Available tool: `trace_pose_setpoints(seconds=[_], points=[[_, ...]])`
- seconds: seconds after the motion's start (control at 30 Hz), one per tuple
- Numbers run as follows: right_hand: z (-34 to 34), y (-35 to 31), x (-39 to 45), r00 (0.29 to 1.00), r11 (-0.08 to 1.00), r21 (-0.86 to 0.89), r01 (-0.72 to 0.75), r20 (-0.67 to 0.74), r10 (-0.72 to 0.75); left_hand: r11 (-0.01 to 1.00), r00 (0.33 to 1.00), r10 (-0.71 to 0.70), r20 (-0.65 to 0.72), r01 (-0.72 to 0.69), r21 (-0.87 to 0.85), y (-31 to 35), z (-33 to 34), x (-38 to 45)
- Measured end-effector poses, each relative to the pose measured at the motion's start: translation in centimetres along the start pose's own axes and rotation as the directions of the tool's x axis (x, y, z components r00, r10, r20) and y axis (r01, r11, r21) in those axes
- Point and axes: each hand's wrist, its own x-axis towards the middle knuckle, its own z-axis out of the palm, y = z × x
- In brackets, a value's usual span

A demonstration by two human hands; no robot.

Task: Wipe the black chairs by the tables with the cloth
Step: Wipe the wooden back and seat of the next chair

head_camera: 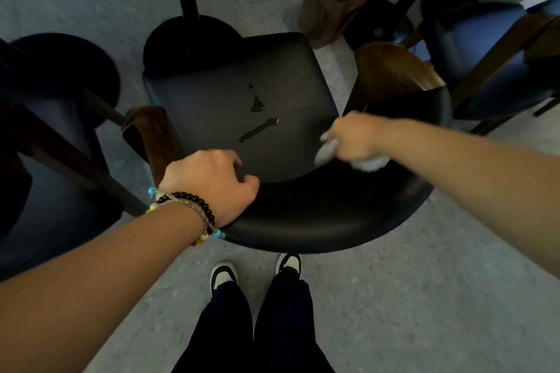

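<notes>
Grey speckled floor (pixel 394 297) lies under the black chair (pixel 242 94) we stand behind, its seat streaked with liquid (pixel 257 129). Our right hand (pixel 354 139) clutches the white cloth (pixel 368 163) at the seat's right rear corner, against the curved backrest (pixel 318 209). Our left hand (pixel 212 182), bracelets (pixel 191 206) at the wrist, curls over the backrest's left end. Brown wooden armrests (pixel 391 70) flank the seat; further chairs (pixel 485 48) stand on both sides, round bench bases (pixel 188 39) beyond
</notes>
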Motion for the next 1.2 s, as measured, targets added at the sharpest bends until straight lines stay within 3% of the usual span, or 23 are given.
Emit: trace_pose_setpoints(seconds=[0.07,0.13,0.23,0.33,0.4,0.47,0.57,0.63,0.73,0.83,1.0,1.03,1.1,1.17,1.2], points=[[-1.4,2.8,0.1,0.985,0.986,-0.020,-0.165,-0.062,0.163,1.000,1.000,0.005,-0.017,-0.005,-0.002,0.0,0.0,0.0],[-1.2,3.5,-0.4,0.970,0.965,-0.099,-0.241,-0.060,0.236,1.000,0.999,0.018,-0.031,-0.018,-0.003,-0.1,0.1,0.1],[1.0,0.2,-1.3,0.982,0.978,-0.093,-0.189,-0.041,0.185,0.999,0.999,0.032,-0.027,-0.032,-0.006,-0.1,0.1,0.2],[2.7,-2.8,-2.3,1.000,0.994,0.112,0.021,0.018,-0.023,0.999,0.999,0.034,-0.030,-0.035,-0.010,-0.2,0.3,0.2],[2.4,-3.1,-2.6,0.988,0.979,0.159,0.124,0.075,-0.138,0.999,0.999,0.038,-0.032,-0.038,-0.015,-0.3,0.4,0.2],[1.1,-1.4,-2.4,0.991,0.983,0.149,0.106,0.068,-0.118,0.999,0.998,0.042,-0.036,-0.042,-0.010,-0.3,0.4,0.3],[-0.5,2.7,-2.9,0.991,0.991,0.083,-0.106,-0.071,0.112,0.999,0.999,0.039,-0.034,-0.040,-0.006,-0.3,0.4,0.2],[-0.3,2.9,-3.6,0.979,0.979,0.107,-0.176,-0.089,0.186,0.999,0.999,0.035,-0.030,-0.035,-0.008,-0.2,0.3,0.1],[1.1,-1.4,-4.8,0.996,0.988,0.126,-0.091,-0.005,0.092,0.999,0.999,0.031,-0.019,-0.032,-0.017,-0.1,0.1,0.0],[2.1,-4.5,-6.8,0.999,0.967,0.252,0.037,-0.041,-0.028,0.999,1.000,0.024,-0.008,-0.024,-0.028,0.0,-0.1,0.0],[2.3,-3.2,-6.9,0.993,0.890,0.443,0.111,-0.078,-0.084,1.000,1.000,-0.015,0.027,0.016,-0.013,0.1,-0.3,0.1],[2.2,-2.3,-6.3,0.992,0.913,0.394,0.109,-0.095,-0.077,1.000,0.999,-0.023,0.028,0.024,-0.019,0.0,-0.2,0.1],[1.7,0.2,-4.6,0.977,0.995,0.069,0.075,-0.205,-0.059,0.998,0.999,-0.040,0.036,0.042,-0.045,0.0,-0.1,0.0],[0.8,3.2,-2.8,0.947,0.951,-0.306,-0.051,-0.317,-0.051,0.996,0.997,-0.057,0.050,0.060,-0.065,0.0,-0.1,0.0],[0.1,4.4,-1.9,0.949,0.920,-0.377,-0.110,-0.316,-0.016,0.995,0.996,-0.068,0.065,0.072,-0.067,0.1,0.0,0.0]])
